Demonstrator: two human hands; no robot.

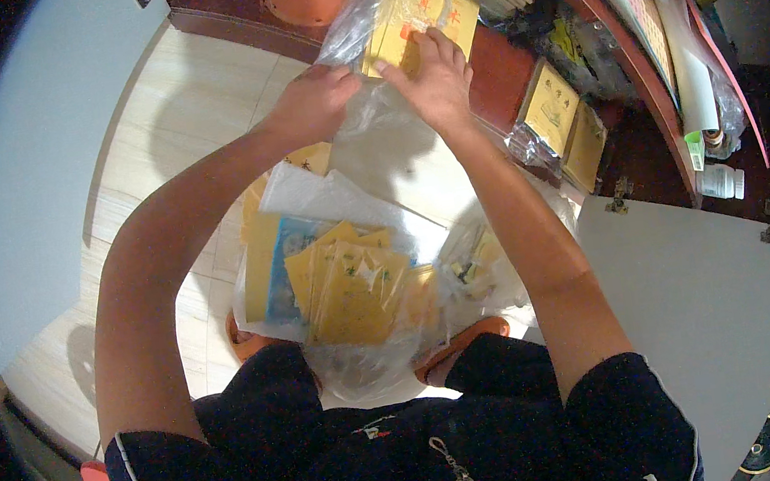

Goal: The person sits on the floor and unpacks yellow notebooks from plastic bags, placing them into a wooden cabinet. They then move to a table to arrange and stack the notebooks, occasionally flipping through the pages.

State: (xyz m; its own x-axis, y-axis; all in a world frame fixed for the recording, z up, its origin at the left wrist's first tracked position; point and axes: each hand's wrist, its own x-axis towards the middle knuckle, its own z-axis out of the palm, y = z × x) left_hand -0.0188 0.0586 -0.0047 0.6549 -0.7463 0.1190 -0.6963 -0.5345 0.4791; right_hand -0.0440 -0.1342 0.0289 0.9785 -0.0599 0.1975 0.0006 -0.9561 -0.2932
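Pinched in the left hand (321,96) is a crinkled, clear bag (346,36); the right hand (436,82) lies over flat, rectangular yellow packets (397,23) inside, by the brown shelf (501,77), though whether it grips them I cannot tell. Below, at least three smooth lower packets (355,307) overlap near two orange slippers (487,328).

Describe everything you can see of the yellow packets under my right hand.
The yellow packets are flat, rectangular and look like paper, overlapping in a stack with red printed characters on the face. A crinkled clear plastic bag lies around their left side. They tilt slightly, over the reddish-brown cabinet board. Your right hand touches their lower part; their undersides are hidden.
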